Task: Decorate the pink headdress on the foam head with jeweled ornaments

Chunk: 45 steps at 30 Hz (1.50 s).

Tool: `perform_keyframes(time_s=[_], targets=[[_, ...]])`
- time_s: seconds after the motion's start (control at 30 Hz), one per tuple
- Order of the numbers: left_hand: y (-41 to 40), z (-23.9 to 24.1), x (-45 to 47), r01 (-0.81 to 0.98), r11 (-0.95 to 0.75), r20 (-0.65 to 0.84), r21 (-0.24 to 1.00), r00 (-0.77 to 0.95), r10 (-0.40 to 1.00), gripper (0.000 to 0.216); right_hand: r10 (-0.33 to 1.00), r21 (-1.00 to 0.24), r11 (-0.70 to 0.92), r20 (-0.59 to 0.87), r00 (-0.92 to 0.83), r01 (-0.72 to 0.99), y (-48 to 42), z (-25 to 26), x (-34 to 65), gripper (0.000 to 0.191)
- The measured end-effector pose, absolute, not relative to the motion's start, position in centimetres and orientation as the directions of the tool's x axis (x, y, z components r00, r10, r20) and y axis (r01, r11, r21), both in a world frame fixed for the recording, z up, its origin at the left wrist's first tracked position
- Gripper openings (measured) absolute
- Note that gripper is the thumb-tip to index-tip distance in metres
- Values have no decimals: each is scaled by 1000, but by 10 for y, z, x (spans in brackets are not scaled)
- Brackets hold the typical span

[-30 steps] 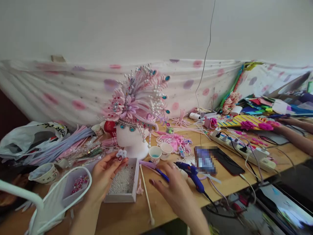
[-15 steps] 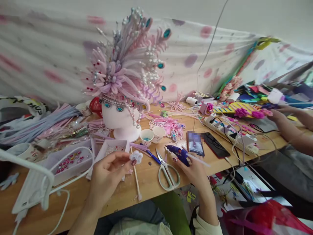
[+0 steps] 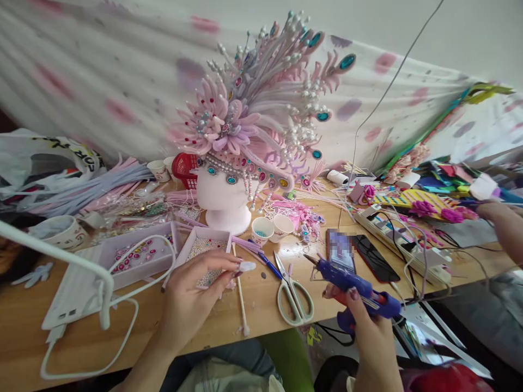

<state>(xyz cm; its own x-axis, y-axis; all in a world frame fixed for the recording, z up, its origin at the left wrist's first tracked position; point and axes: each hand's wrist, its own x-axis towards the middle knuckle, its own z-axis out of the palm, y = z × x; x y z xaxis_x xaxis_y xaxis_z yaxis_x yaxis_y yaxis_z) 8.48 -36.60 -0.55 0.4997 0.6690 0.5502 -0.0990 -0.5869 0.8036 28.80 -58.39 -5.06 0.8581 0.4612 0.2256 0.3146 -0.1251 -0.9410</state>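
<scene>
Between the thumb and fingertips of my left hand (image 3: 190,296) is a small white flower (image 3: 247,266), seen nearly edge-on. My right hand (image 3: 370,326) grips a blue hot glue gun (image 3: 347,280) over the table's front edge, its nozzle pointing left toward the flower but well apart from it. White-handled scissors (image 3: 295,302) lie open-bladed on the table between my hands, next to a blue pen (image 3: 270,265). A thin white stick (image 3: 240,294) rests just right of my left hand. Behind stands a white foam head (image 3: 223,204) wearing a tall pink beaded headdress (image 3: 241,122).
Left are a bead box (image 3: 208,239), a gem box (image 3: 143,267) and a white lamp arm (image 3: 81,261) with cable. Two paper cups (image 3: 262,230) stand mid-table. Phones (image 3: 376,258) and a power strip (image 3: 402,247) lie right, near another person's hand (image 3: 504,223).
My right hand has raised the glue gun off the table, and it shows side-on. The flower has tilted from face-on to edge-on. The whole view has shifted left.
</scene>
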Motion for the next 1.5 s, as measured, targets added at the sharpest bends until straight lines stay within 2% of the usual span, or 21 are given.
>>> perform_keyframes(time_s=[0.03, 0.1, 0.13, 0.2, 0.3, 0.57, 0.83, 1.13, 1.27, 1.4, 1.5], targets=[[-364, -3, 81, -116, -747, 697, 654, 475, 536, 19, 485, -944, -77, 247, 839, 322, -584, -44, 278, 37], [-360, 2, 75, -99, -922, 846, 373, 443, 295, 26, 564, -930, 8, 308, 766, 368, -577, -32, 260, 38], [-359, 4, 72, -72, -955, 868, 286, 441, 227, 28, 594, -913, 53, 354, 723, 404, -572, -26, 253, 39], [-359, 6, 67, -15, -976, 870, 216, 456, 186, 28, 657, -878, 118, 419, 627, 463, -561, -17, 241, 42], [-361, 6, 63, 31, -973, 858, 229, 466, 217, 24, 698, -848, 157, 458, 550, 506, -548, -12, 232, 42], [-367, 4, 67, 74, -953, 841, 295, 454, 296, 18, 658, -802, 84, 490, 571, 591, -549, -26, 235, 37], [-367, 4, 68, 54, -978, 860, 202, 468, 203, 21, 609, -740, 30, 547, 574, 672, -557, -32, 238, 35], [-369, 3, 67, 52, -976, 862, 211, 461, 211, 26, 684, -758, 114, 528, 503, 642, -547, -9, 234, 43], [-370, 2, 68, 38, -983, 873, 179, 455, 176, 26, 750, -816, 126, 451, 485, 564, -544, 0, 231, 44], [-373, 2, 65, 49, -978, 888, 203, 412, 205, 27, 698, -886, 48, 359, 620, 460, -550, 0, 229, 39], [-372, 2, 62, 29, -980, 895, 194, 403, 190, 29, 502, -921, -159, 235, 833, 355, -560, -14, 244, 30]])
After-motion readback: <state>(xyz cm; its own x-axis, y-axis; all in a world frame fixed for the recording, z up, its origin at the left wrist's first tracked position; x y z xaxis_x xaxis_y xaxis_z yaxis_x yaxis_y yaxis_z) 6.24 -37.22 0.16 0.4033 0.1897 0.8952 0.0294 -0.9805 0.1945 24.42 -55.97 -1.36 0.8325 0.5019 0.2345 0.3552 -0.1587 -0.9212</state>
